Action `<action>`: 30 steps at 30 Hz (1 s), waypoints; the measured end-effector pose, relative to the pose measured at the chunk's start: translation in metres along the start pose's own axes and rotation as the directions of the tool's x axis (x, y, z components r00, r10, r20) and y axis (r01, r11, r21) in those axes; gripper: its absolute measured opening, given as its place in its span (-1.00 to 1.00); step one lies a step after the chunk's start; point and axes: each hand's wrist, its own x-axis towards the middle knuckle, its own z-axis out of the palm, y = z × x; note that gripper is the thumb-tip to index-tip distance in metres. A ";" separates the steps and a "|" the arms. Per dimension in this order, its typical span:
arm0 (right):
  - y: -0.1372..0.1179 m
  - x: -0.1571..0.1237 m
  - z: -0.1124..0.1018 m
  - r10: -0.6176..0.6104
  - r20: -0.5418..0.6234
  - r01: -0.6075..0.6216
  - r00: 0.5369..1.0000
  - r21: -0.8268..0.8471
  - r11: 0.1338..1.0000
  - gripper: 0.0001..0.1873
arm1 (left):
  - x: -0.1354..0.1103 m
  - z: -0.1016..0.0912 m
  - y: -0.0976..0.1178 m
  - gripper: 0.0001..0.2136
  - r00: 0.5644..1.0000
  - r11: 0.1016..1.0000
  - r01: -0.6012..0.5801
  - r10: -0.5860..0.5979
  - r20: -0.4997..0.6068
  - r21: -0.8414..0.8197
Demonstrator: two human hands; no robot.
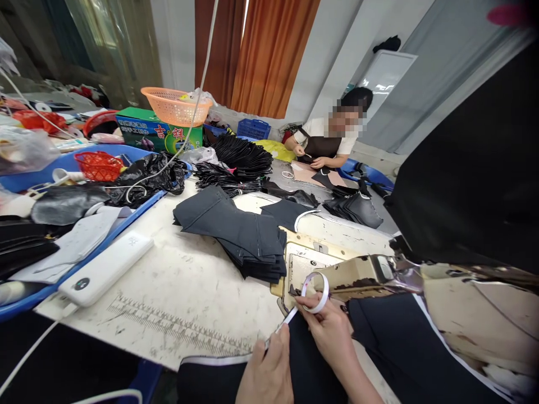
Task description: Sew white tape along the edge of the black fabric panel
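Observation:
My right hand is closed on a roll of white tape, held upright by the fingertips. From the roll a narrow strip of white tape runs down to my left hand. That hand's fingers are pressed together on the strip at the edge of a black fabric piece. White tape also lines the fabric's edge to the left of my left hand. Just beyond my hands is the sewing machine. Part of the fabric is hidden under both hands.
A stack of dark fabric pieces lies behind the hands. On the left are a white power bank with a cable and a blue tray of clutter. Taped black fabric lies at right. Across the table a person handles pieces.

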 end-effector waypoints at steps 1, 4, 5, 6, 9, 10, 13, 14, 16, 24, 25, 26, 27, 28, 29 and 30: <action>0.002 -0.001 0.001 -0.013 -0.010 0.013 1.000 -0.007 1.000 -0.80 | 0.003 -0.001 -0.001 -0.70 1.000 1.000 -0.010 0.010 -0.001 -0.016; 0.008 -0.004 0.005 -0.040 -0.042 0.039 0.998 -0.022 0.999 -0.81 | 0.015 -0.011 -0.008 -0.64 0.997 0.995 -0.047 0.052 0.054 -0.087; 0.010 -0.005 0.007 -0.045 -0.052 0.044 0.998 -0.024 0.999 -0.81 | 0.022 -0.016 -0.011 -0.59 0.989 0.988 -0.049 0.068 0.130 -0.144; 0.011 -0.006 0.009 -0.048 -0.063 0.047 0.997 -0.026 0.999 -0.80 | 0.029 -0.021 -0.015 -0.54 0.970 0.976 -0.018 0.070 0.235 -0.219; 0.011 -0.008 0.013 -0.055 -0.093 0.054 0.994 -0.007 0.998 -0.78 | 0.053 -0.032 -0.027 -0.61 0.860 0.859 0.277 -0.022 0.510 -0.430; 0.008 -0.008 0.013 -0.055 -0.099 0.056 0.994 0.009 0.998 -0.78 | 0.060 -0.032 -0.029 -0.70 0.836 0.787 0.400 -0.104 0.538 -0.470; -0.003 -0.007 0.008 -0.049 -0.111 0.058 0.993 0.087 0.994 -0.80 | 0.079 -0.019 -0.030 -0.77 0.780 0.554 0.616 -0.334 0.529 -0.559; -0.008 -0.007 0.005 -0.047 -0.113 0.061 0.992 0.120 0.991 -0.80 | 0.084 -0.014 -0.029 -0.76 0.760 0.501 0.647 -0.370 0.534 -0.574; -0.015 -0.007 -0.002 -0.040 -0.118 0.061 0.992 0.182 0.981 -0.79 | 0.092 -0.006 -0.025 -0.76 0.746 0.443 0.665 -0.364 0.558 -0.601; -0.022 -0.015 -0.024 0.007 -0.113 0.032 0.994 0.337 0.941 -0.77 | 0.100 -0.026 -0.019 -0.72 0.781 0.289 0.623 -0.272 0.562 -0.727; -0.022 -0.017 -0.026 -0.009 -0.116 0.048 0.993 0.337 0.940 -0.78 | 0.100 -0.028 -0.018 -0.72 0.778 0.279 0.627 -0.276 0.565 -0.727; -0.023 -0.019 -0.028 -0.030 -0.122 0.069 0.992 0.330 0.941 -0.81 | 0.100 -0.029 -0.017 -0.72 0.773 0.270 0.632 -0.279 0.569 -0.726; -0.023 -0.021 -0.030 -0.054 -0.130 0.094 0.990 0.321 0.942 -0.83 | 0.100 -0.031 -0.015 -0.73 0.769 0.260 0.638 -0.282 0.575 -0.725; -0.023 -0.025 -0.032 -0.090 -0.138 0.129 0.986 0.302 0.945 -0.82 | 0.101 -0.032 -0.012 -0.73 0.763 0.250 0.643 -0.283 0.581 -0.723; -0.023 -0.030 -0.034 -0.143 -0.143 0.178 0.979 0.266 0.947 -0.78 | 0.102 -0.033 -0.009 -0.74 0.757 0.238 0.650 -0.282 0.589 -0.722; -0.023 -0.036 -0.035 -0.202 -0.157 0.233 0.967 0.217 0.948 -0.70 | 0.103 -0.034 -0.005 -0.75 0.751 0.226 0.657 -0.278 0.598 -0.720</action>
